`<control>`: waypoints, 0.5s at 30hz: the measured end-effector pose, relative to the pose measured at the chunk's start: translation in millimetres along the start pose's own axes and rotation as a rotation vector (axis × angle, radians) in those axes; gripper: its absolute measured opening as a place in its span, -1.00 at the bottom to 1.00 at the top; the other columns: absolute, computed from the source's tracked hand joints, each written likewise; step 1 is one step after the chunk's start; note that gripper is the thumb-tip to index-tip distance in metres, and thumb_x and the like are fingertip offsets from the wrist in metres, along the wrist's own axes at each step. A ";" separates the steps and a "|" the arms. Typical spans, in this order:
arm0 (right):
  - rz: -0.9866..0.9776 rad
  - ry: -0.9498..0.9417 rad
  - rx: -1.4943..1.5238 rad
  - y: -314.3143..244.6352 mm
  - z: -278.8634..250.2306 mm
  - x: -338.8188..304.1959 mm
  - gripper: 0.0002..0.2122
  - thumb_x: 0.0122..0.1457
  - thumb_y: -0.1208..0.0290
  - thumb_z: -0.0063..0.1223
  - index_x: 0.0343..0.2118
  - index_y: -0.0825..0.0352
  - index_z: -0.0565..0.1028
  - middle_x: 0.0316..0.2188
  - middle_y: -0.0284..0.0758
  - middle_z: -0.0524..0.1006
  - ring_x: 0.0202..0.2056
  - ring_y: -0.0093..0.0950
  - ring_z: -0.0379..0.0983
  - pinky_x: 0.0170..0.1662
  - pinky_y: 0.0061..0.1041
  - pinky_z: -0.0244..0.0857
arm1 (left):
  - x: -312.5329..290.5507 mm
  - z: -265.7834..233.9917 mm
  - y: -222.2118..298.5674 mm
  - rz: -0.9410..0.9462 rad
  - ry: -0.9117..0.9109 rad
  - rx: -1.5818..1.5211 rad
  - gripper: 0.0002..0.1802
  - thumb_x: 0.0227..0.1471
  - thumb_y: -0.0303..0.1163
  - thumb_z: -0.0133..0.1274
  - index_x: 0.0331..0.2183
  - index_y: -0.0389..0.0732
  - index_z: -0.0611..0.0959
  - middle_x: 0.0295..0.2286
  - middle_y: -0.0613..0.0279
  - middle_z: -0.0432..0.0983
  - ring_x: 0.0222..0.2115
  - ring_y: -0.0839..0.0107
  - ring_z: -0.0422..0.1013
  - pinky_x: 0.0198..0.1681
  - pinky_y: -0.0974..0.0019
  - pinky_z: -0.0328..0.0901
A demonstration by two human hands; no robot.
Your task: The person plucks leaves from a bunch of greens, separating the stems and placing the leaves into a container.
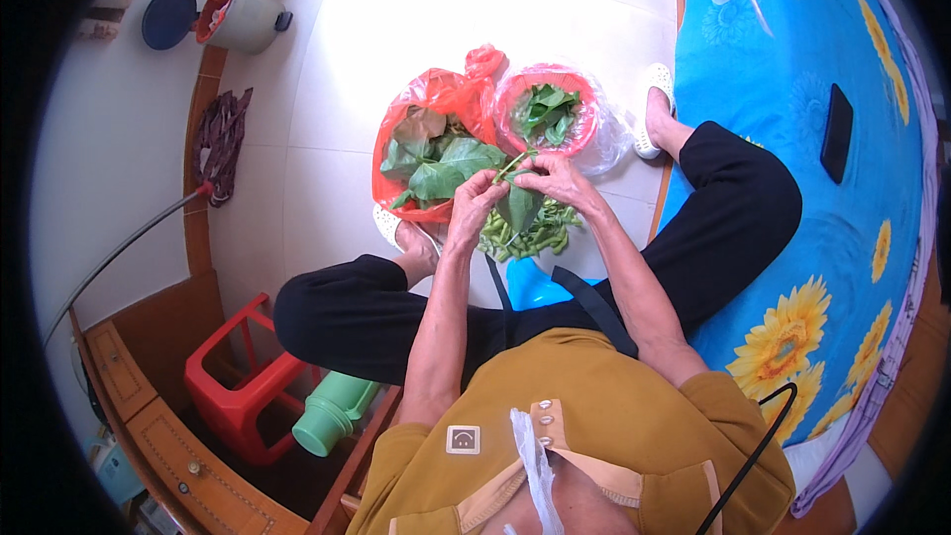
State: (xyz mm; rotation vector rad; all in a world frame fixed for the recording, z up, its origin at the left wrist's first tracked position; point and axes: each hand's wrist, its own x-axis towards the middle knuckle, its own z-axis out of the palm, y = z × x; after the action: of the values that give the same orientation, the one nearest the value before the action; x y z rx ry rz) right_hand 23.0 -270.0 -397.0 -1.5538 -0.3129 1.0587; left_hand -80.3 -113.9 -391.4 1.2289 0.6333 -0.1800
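Between my knees, my left hand (474, 203) and my right hand (557, 181) are close together, fingers pinched on a green leafy stem (511, 166). Its stalk points up between the fingertips, and a broad leaf (519, 208) hangs below. Under the hands lies a pile of short green stem pieces (548, 233). Left of them, an open red plastic bag (426, 92) holds large leaves (451, 170). Beyond my right hand stands a pink-red basin (586, 121) with clear plastic around it and loose green leaves (545, 111) inside.
On my right is a bed with a blue sunflower sheet (733, 69), a black phone-like object (837, 134) on it. At left are a red stool (233, 376), a green flask (332, 414), a wooden drawer desk (188, 451), a mop (220, 144) and a lidded bin (243, 22).
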 end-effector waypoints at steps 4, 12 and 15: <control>-0.109 0.071 -0.109 6.9 6.8 3.5 -0.82 -0.03 0.35 0.07 -0.41 0.35 0.51 -0.55 -0.46 0.44 -0.47 -0.68 0.31 -0.39 -0.64 0.22 | -0.1 1.9 1.1 0.070 -0.010 0.057 -0.84 -0.10 -0.43 0.09 -0.39 -0.26 0.56 -0.52 0.45 0.44 -0.50 0.68 0.29 -0.39 0.56 0.19; -0.219 0.183 -0.307 3.2 7.6 5.6 -0.85 -0.07 0.39 -0.01 -0.46 0.36 0.46 -0.59 -0.39 0.41 -0.46 -0.65 0.32 -0.37 -0.58 0.22 | -2.2 8.7 13.6 0.109 0.027 0.277 -0.72 -0.08 -0.27 0.12 -0.40 -0.31 0.58 -0.58 0.40 0.44 -0.54 0.64 0.28 -0.44 0.53 0.20; -0.205 0.128 -0.246 4.3 10.7 7.2 -0.82 -0.08 0.36 -0.01 -0.46 0.37 0.46 -0.60 -0.33 0.43 -0.47 -0.58 0.36 -0.36 -0.53 0.24 | 0.2 5.1 21.2 -0.021 0.017 0.269 -0.70 -0.09 -0.24 0.10 -0.43 -0.32 0.58 -0.58 0.36 0.46 -0.54 0.64 0.30 -0.44 0.53 0.21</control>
State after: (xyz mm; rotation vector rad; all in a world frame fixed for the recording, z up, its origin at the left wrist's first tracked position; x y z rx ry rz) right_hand 17.4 -259.2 -403.2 -1.7582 -0.5179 0.7783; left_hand -68.7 -111.2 -373.2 1.4839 0.6517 -0.2788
